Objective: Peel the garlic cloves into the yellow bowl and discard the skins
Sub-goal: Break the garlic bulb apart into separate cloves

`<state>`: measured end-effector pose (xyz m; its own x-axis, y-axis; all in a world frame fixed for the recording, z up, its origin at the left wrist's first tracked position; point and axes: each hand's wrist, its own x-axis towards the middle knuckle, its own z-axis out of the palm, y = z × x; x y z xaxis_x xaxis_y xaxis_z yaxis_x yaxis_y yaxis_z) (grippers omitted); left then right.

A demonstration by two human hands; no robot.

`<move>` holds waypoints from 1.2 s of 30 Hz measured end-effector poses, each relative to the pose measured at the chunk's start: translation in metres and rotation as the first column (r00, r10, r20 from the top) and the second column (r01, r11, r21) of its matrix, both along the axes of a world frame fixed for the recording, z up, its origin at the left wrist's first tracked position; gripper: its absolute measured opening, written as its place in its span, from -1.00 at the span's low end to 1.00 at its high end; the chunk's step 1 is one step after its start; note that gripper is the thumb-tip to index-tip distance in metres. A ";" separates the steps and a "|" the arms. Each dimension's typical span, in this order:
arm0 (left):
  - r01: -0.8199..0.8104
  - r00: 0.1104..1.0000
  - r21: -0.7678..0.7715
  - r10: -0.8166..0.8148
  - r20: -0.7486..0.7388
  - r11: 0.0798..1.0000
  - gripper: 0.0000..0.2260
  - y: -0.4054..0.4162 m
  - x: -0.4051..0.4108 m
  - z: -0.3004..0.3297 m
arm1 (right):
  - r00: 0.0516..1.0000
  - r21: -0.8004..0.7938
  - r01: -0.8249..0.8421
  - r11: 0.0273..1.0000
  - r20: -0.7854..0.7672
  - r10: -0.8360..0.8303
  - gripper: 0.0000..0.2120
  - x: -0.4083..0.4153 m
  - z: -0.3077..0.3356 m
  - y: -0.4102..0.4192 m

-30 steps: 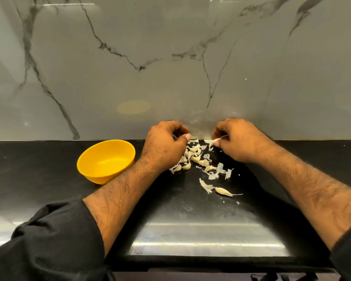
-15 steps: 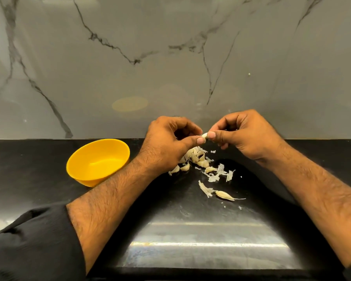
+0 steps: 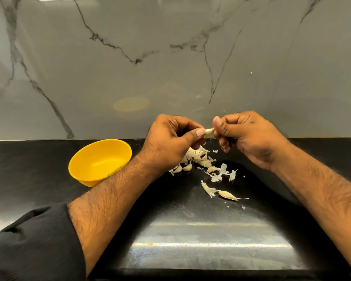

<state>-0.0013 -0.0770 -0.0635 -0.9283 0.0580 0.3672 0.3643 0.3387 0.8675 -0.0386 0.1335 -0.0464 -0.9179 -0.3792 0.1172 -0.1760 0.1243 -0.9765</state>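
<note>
Above the counter, my left hand point(image 3: 171, 141) and my right hand point(image 3: 245, 136) pinch one small garlic clove point(image 3: 209, 131) between their thumbs and fingertips. Below them a pile of unpeeled garlic cloves point(image 3: 197, 157) lies on the black counter point(image 3: 39, 159), partly hidden by my left hand. Loose skins point(image 3: 221, 174) are scattered to its right. One separate clove point(image 3: 227, 195) with a thin tail lies nearer to me, beside a strip of skin point(image 3: 208, 189). The yellow bowl point(image 3: 99, 159) stands to the left, and nothing shows inside it.
A grey marble wall point(image 3: 170, 67) rises directly behind the counter. My black sleeve point(image 3: 32, 246) covers the lower left. A bright reflection lies on the counter's front part point(image 3: 211, 244).
Both hands have lifted from the pile on the counter and come together in the air, with the clove that the right hand picked up held between them.
</note>
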 end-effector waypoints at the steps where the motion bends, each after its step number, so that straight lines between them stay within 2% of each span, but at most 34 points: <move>1: 0.009 1.000 0.036 -0.009 0.008 0.999 -0.93 0.000 0.000 0.001 | 0.999 -0.029 -0.009 1.000 0.042 0.010 -0.61 0.001 0.001 0.000; 5: -0.005 1.000 0.067 0.004 0.018 0.998 -0.93 0.000 0.000 0.001 | 0.999 0.079 0.025 0.997 -0.039 -0.022 -0.47 0.000 0.002 0.003; 11: -0.061 0.997 -0.088 0.057 -0.045 0.994 -0.91 0.000 -0.002 -0.003 | 0.987 0.055 -0.133 0.990 -0.081 0.137 -0.75 -0.001 -0.001 0.005; 15: -0.126 0.992 -0.152 0.121 -0.044 0.980 -0.82 0.001 -0.003 -0.004 | 0.998 0.008 -0.026 1.000 -0.060 0.027 -0.81 -0.007 0.000 0.011; 17: -0.178 0.983 -0.159 0.170 -0.062 0.971 -0.71 0.001 -0.005 -0.005 | 0.997 0.091 0.053 0.994 -0.054 -0.048 -0.82 -0.012 -0.001 0.018; 18: -0.199 0.979 -0.159 0.188 -0.077 0.967 -0.66 0.001 -0.006 -0.006 | 0.995 0.205 0.075 0.976 -0.084 -0.059 -0.84 -0.014 -0.003 0.020; 20: -0.214 0.975 -0.161 0.203 -0.086 0.963 -0.65 0.003 -0.007 -0.007 | 0.982 0.474 0.118 0.873 -0.189 -0.030 -0.86 -0.015 -0.005 0.020; 22: -0.213 0.976 -0.177 0.201 -0.082 0.961 -0.71 0.003 -0.008 -0.007 | 0.963 0.617 0.177 0.767 -0.271 -0.004 -0.84 -0.011 -0.004 0.015; 27: -0.248 0.968 -0.229 0.235 -0.084 0.941 -0.76 0.003 -0.014 -0.006 | 0.935 0.750 0.236 0.618 -0.349 0.067 -0.85 -0.010 0.005 0.008; 33: -0.310 0.951 -0.241 0.294 -0.100 0.920 -0.75 0.009 -0.019 -0.008 | 0.842 0.842 0.249 0.479 -0.432 0.323 -0.92 -0.012 0.009 0.014; 36: -0.307 0.951 -0.233 0.292 -0.099 0.923 -0.75 0.011 -0.020 -0.008 | 0.803 0.828 0.231 0.511 -0.459 0.380 -0.92 -0.009 0.004 0.018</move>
<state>-0.0211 -0.0662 -0.0716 -0.8924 -0.1248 0.4337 0.2629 0.6374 0.7243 -0.0479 0.1515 -0.0419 -0.7605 -0.6331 0.1446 -0.6489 0.7496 -0.1310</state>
